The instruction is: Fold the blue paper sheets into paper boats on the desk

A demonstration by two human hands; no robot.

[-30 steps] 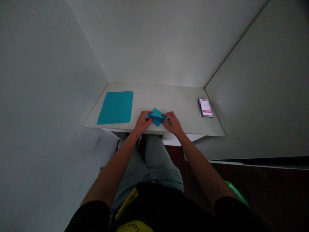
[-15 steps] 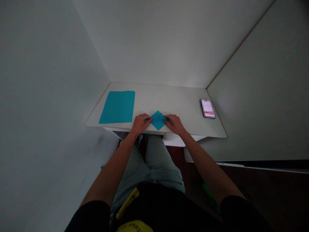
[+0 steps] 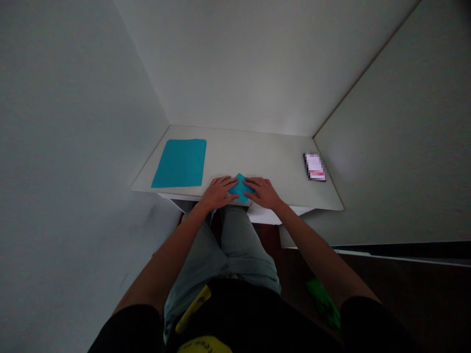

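Blue-green paper, folded into a small diamond (image 3: pixel 241 189), sits near the front edge of a white desk (image 3: pixel 235 152), right between a person's two hands. The head camera looks down on it all. The left hand (image 3: pixel 219 192) lies flat against the left side of the diamond, with its fingers (image 3: pixel 224 182) a little apart and their tips on the paper. The right hand (image 3: pixel 265 192) lies flat the same way on the right side. Neither hand is closed around the paper. Both press on it from above, with only a small bit of blue showing between them.

A flat sheet of teal paper (image 3: pixel 180 163) lies on the left part of the desk, just beside the left hand but not touching it. Far over on the right side, a phone (image 3: pixel 315 166) lies flat near the back corner, and its screen is too blurry to read. White walls (image 3: pixel 250 63) rise behind the desk. Under the desk edge are the person's legs in pale grey-green trousers (image 3: pixel 235 250). A yellow strip (image 3: pixel 193 309) lies across the person's lap, and a bright green thing (image 3: pixel 324 303) sits on the dark floor (image 3: pixel 405 304), too dim to name.
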